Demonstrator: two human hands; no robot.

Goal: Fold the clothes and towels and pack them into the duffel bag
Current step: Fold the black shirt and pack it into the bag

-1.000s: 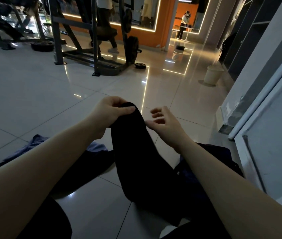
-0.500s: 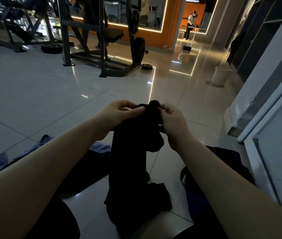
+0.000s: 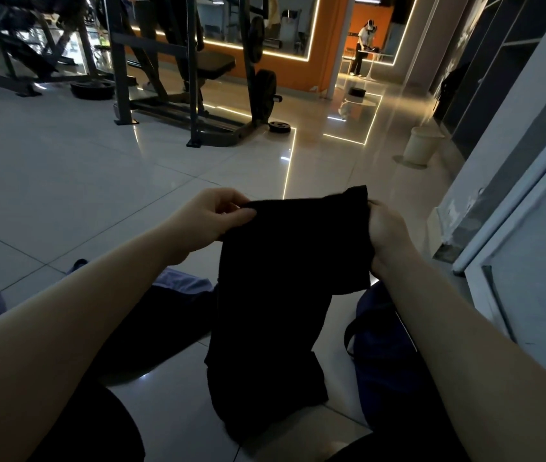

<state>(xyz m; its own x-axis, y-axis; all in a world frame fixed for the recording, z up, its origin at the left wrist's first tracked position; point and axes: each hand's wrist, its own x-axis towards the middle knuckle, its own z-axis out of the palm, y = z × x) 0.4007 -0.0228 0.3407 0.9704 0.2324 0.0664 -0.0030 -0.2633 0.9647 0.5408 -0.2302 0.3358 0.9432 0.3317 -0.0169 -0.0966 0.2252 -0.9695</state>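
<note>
Head view: left hand (image 3: 218, 215), right hand (image 3: 386, 230) pinch black cloth (image 3: 285, 295); duffel bag (image 3: 378, 331) right, bucket (image 3: 420, 145) beyond.

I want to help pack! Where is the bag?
In the head view, the dark blue duffel bag lies on the floor, lower right, under the right forearm, beside the black cloth.
</note>
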